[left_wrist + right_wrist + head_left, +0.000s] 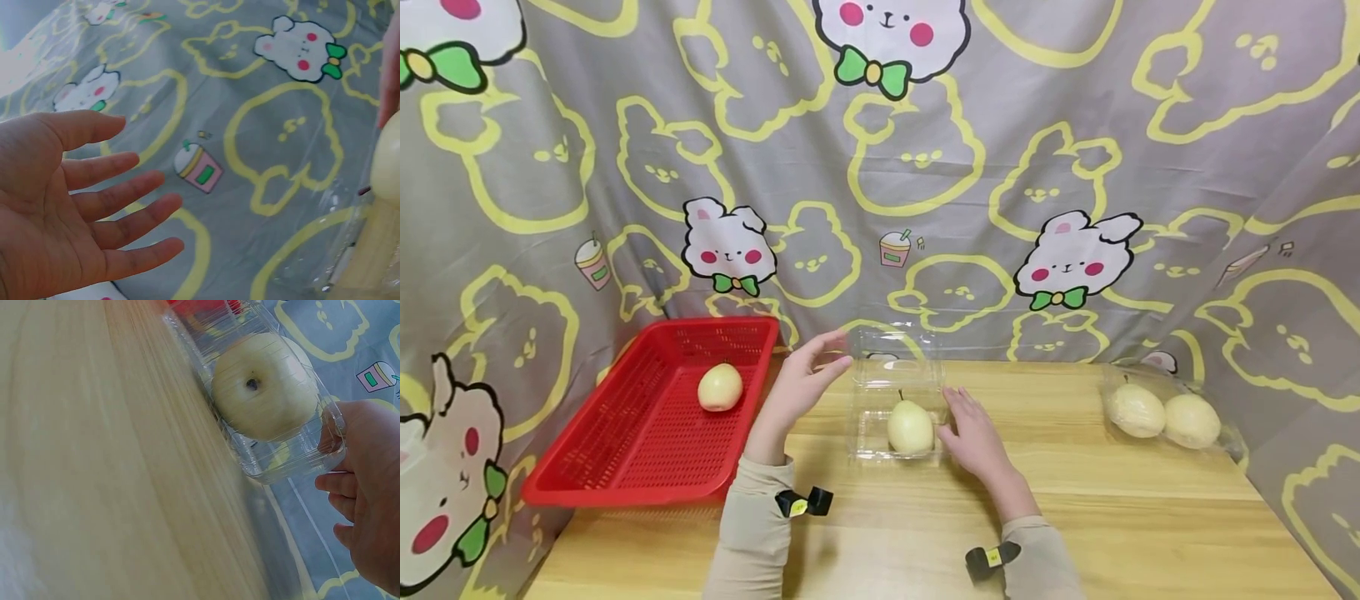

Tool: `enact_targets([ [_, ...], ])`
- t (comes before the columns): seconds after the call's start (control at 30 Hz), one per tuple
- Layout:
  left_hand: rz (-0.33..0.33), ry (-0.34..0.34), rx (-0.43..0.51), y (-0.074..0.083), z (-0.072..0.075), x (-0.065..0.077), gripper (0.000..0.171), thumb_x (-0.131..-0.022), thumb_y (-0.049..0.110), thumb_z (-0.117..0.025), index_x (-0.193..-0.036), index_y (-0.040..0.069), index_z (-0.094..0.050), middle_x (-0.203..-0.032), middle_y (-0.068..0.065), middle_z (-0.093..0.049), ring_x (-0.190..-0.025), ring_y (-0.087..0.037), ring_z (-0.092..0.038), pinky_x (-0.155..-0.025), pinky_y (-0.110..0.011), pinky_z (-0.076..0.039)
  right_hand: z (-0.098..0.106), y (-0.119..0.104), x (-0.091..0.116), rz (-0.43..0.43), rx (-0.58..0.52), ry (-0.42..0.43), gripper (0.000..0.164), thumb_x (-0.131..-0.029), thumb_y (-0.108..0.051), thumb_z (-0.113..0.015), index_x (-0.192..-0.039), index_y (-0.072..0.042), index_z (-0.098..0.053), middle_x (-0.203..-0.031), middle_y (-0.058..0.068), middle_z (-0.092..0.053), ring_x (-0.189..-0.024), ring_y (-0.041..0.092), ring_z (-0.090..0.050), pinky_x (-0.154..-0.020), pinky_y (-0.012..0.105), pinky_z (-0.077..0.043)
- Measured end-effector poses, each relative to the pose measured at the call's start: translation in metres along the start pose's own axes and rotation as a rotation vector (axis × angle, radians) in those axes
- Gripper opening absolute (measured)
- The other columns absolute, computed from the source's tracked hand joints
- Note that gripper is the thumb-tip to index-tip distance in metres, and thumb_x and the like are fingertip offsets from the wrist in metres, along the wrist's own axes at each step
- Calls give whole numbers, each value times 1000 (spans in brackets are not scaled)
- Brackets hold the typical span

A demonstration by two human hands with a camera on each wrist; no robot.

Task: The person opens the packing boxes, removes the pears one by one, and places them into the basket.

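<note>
A clear plastic clamshell box (868,433) stands on the table with its lid (895,354) raised at the back. One pale yellow pear (912,427) sits in its right half, stem upward in the head view. My right hand (976,433) rests along the box's right side; its thumb (332,431) is at the plastic wall, with the other fingers loosely extended. My left hand (808,379) is raised in the air left of the lid. Its fingers (134,219) are spread and hold nothing.
To the left stands a red plastic basket (561,493) with one pear (720,387) in it. At the table's right edge lies a clear package of two pears (1137,410). A patterned curtain (925,167) hangs behind the wooden table (880,533).
</note>
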State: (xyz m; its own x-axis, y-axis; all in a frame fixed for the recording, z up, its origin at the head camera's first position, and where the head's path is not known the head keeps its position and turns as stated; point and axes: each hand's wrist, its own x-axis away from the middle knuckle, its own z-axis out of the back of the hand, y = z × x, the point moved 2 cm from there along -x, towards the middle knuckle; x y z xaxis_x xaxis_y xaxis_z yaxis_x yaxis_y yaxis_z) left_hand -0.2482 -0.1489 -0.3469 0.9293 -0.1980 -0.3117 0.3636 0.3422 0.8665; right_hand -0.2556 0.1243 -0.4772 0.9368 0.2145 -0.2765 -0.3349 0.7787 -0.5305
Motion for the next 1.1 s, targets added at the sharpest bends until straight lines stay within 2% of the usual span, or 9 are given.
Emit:
enact_targets([
  [0.2,20,-12,-5,-9,-14,-7,44,-94,18,-64,-135,6,-55,-129,-20,-61,-117,-35,-60,-102,-49,-48,1,0,0,-8,-16,-7,66,-88,-21,-58,-147,-1,-38,-151,18,-42,-146,36,-29,-120,53,-21],
  [0.4,52,-57,-17,-21,-30,-14,43,-94,22,-64,-135,9,-56,-127,-20,-62,-115,-35,-61,-97,-47,-51,0,0,0,-9,-20,-4,67,-88,-21,-58,-148,-1,-38,-151,18,-42,-146,37,-29,-120,54,-22],
  [0.7,110,-186,-54,-34,-54,-16,46,-95,24,-63,-139,14,-52,-132,-17,-59,-117,-34,-60,-97,-45,-51,0,1,-1,-2,-27,-1,66,-88,-20,-59,-147,0,-38,-151,19,-41,-145,39,-30,-119,54,-23],
  [0.9,145,-275,-79,-42,-66,-16,55,-95,28,-62,-144,10,-46,-138,-19,-54,-123,-38,-55,-103,-48,-47,-1,2,-2,1,-29,1,66,-88,-19,-59,-147,1,-38,-151,19,-42,-145,39,-30,-119,53,-23],
  [1.1,168,-314,-84,-51,-77,-16,59,-94,30,-63,-145,7,-44,-143,-20,-49,-126,-44,-51,-104,-53,-44,-2,2,-3,-4,-29,-3,66,-88,-19,-59,-147,0,-38,-151,19,-42,-145,39,-29,-119,54,-24],
])
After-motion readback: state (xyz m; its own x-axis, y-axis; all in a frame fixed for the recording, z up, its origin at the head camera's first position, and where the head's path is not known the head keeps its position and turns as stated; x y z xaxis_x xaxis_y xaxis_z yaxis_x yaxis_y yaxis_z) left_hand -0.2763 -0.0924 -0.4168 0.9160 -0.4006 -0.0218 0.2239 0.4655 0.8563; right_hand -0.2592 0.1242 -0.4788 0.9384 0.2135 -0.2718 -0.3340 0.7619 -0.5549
